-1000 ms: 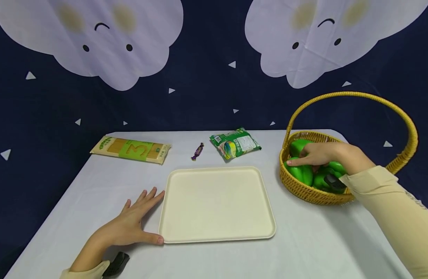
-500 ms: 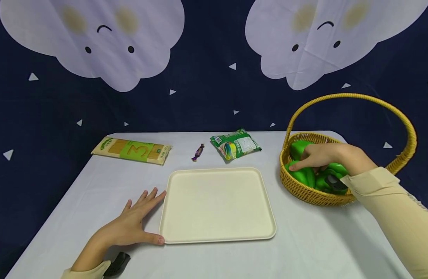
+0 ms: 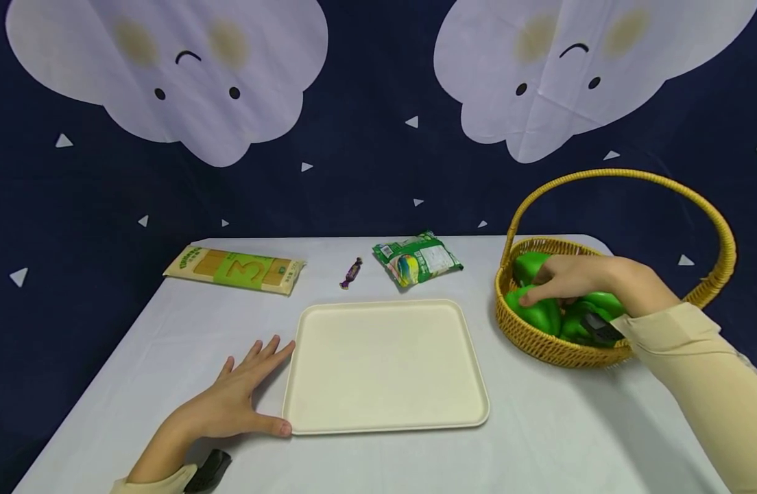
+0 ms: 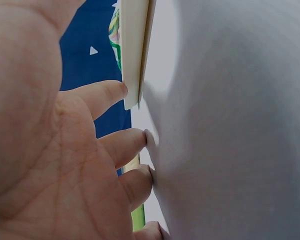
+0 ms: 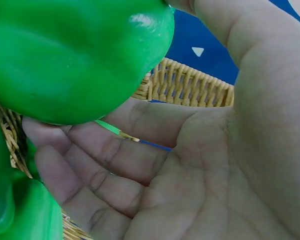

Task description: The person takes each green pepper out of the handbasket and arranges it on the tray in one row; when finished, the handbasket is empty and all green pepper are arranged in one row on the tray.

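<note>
My left hand (image 3: 230, 405) lies at the left side of a cream rectangular tray (image 3: 387, 370), fingers spread. Its thumb and index fingertip touch the tray's edge, and the left wrist view shows the other fingertips on the white cloth. My right hand (image 3: 579, 278) reaches into a yellow wicker basket (image 3: 539, 346) on the right. It grips a shiny green bell pepper (image 5: 75, 55), thumb at one side and fingers curled under the other; in the head view this bell pepper (image 3: 535, 314) sits at the basket's front left. Several more green peppers (image 3: 529, 266) lie around it, partly hidden by the hand.
Behind the tray lie a pack of noodles (image 3: 245, 269) at the left, a purple wrapped candy (image 3: 351, 272) and a green snack bag (image 3: 417, 259). The basket's tall handle (image 3: 625, 173) arches over my right forearm. A dark blue cloth with clouds hangs behind the table.
My right thumb has drawn slightly to the right on the bell pepper, the hand staying in the basket. The left hand keeps its place at the tray. The head view has tilted up slightly.
</note>
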Action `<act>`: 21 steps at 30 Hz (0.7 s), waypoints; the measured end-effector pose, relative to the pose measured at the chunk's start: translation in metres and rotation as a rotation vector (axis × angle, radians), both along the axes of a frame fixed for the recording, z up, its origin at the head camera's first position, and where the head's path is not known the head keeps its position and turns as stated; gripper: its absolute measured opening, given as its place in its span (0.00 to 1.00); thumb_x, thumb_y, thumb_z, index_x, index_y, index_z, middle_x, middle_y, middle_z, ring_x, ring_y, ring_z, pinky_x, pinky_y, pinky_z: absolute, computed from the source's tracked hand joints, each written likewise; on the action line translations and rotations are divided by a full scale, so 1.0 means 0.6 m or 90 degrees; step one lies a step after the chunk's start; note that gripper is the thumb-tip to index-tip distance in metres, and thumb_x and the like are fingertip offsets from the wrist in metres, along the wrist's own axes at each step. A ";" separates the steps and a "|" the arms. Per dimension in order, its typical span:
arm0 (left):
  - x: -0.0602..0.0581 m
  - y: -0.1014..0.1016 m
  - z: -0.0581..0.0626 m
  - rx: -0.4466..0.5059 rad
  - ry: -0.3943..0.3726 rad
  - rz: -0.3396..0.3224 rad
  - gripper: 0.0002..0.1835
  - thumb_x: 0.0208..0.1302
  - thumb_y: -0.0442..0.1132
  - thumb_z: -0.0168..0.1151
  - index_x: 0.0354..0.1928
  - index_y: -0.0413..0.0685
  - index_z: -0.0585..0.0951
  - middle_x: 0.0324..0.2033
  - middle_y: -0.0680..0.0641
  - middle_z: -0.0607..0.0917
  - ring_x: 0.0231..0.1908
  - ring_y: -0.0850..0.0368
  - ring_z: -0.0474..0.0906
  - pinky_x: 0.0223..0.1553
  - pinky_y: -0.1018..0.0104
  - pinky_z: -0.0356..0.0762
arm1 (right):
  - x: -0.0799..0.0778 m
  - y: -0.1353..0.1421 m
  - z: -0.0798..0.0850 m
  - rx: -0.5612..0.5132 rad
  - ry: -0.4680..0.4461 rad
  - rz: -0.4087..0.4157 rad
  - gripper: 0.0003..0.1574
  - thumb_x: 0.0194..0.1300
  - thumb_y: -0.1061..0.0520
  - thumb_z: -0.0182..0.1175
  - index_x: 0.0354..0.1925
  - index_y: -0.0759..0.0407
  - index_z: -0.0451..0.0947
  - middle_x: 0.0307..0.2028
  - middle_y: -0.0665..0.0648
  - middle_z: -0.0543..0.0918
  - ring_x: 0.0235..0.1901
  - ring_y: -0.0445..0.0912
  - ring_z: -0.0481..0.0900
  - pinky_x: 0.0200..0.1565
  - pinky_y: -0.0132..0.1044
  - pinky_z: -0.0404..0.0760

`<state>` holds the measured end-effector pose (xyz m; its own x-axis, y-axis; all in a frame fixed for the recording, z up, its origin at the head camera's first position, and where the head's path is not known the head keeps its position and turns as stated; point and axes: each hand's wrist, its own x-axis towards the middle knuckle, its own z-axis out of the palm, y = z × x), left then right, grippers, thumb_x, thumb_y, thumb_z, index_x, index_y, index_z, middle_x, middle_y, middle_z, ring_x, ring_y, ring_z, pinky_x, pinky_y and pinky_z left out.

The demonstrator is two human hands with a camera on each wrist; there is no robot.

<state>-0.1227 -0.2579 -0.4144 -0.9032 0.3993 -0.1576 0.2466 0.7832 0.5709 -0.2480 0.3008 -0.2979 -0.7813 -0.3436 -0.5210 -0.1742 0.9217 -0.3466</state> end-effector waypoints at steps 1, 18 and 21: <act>0.000 0.000 0.000 0.000 -0.002 0.000 0.71 0.42 0.66 0.87 0.87 0.59 0.57 0.84 0.30 0.52 0.82 0.17 0.39 0.69 0.08 0.31 | 0.001 0.001 0.001 -0.001 0.007 0.001 0.42 0.72 0.34 0.65 0.55 0.74 0.82 0.39 0.54 0.83 0.37 0.45 0.81 0.41 0.40 0.84; -0.002 -0.003 -0.003 0.007 -0.010 0.000 0.70 0.42 0.66 0.87 0.86 0.60 0.58 0.85 0.31 0.52 0.83 0.19 0.38 0.70 0.10 0.30 | 0.021 0.008 0.029 -0.006 0.134 0.021 0.49 0.67 0.35 0.70 0.69 0.71 0.77 0.55 0.59 0.88 0.50 0.49 0.83 0.50 0.48 0.85; 0.000 -0.003 -0.003 0.006 -0.011 0.001 0.70 0.42 0.65 0.87 0.86 0.60 0.58 0.85 0.31 0.52 0.83 0.19 0.38 0.70 0.10 0.30 | 0.027 0.008 0.037 -0.002 0.157 0.015 0.48 0.67 0.36 0.71 0.69 0.70 0.77 0.55 0.61 0.86 0.52 0.51 0.83 0.52 0.51 0.85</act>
<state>-0.1230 -0.2595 -0.4164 -0.9009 0.3997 -0.1690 0.2358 0.7778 0.5826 -0.2315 0.3055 -0.2757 -0.8762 -0.3649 -0.3148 -0.2754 0.9151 -0.2944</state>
